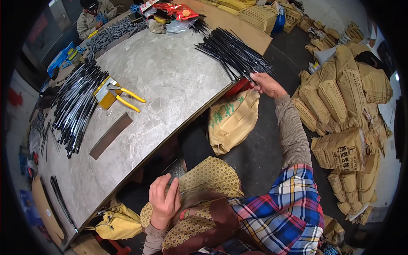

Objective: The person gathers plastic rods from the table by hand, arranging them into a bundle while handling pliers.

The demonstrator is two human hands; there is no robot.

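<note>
A heap of thin black rods (233,51) lies at the far right edge of the grey table. My right hand (267,85) reaches out to its near end, the fingers pinched round rod ends; how many they hold is hidden. My left hand (163,199) hovers over my lap with loosely bent fingers, and no object shows in it. On the table's left part lies a fan of black, shiny rods (78,106). Beside it, yellow-handled pliers (127,97) rest on a yellow block (105,93). A brown flat bar (111,136) lies nearer to me.
A tan sack (233,121) hangs below the table edge, and a yellow bag (119,223) sits lower left. Stacked brown sacks (340,93) stand at the right. Grey small parts (112,38) and a red packet (182,12) lie at the back, near another person (94,19).
</note>
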